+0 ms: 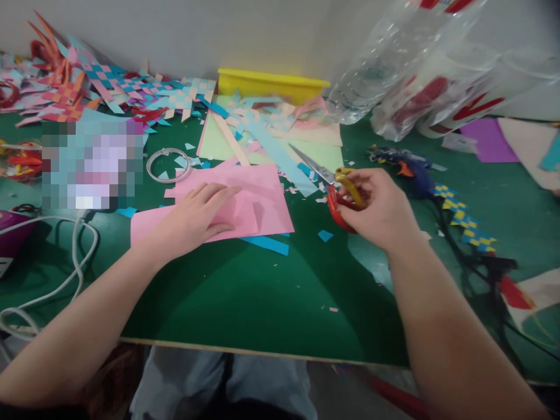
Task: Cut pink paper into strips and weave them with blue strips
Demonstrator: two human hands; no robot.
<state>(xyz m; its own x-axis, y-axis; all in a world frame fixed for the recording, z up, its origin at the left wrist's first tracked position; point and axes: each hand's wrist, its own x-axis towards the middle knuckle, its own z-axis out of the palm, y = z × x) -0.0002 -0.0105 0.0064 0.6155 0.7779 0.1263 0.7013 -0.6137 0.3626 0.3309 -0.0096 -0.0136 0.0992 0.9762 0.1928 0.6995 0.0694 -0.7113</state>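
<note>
The pink paper (273,198) lies on the green table (262,303) with its long axis running left to right; the left hand (199,213) is nearer, its fingers extended and resting on the sheet, not clenched. The right hand (374,201), apart from the sheet on its right side, grasps the scissors (321,173) by the handles, with the blades angled forward and left and the tips near the paper's far right corner

The left hand (199,216) lies on pink paper (275,198); the right hand (380,201) grips scissors (324,175), blades pointing away; a narrow tape roll (168,151) sits at the paper's far-left corner; blue-and-yellow woven strips (466,219) lie rightward on the green table (262,309).
</note>
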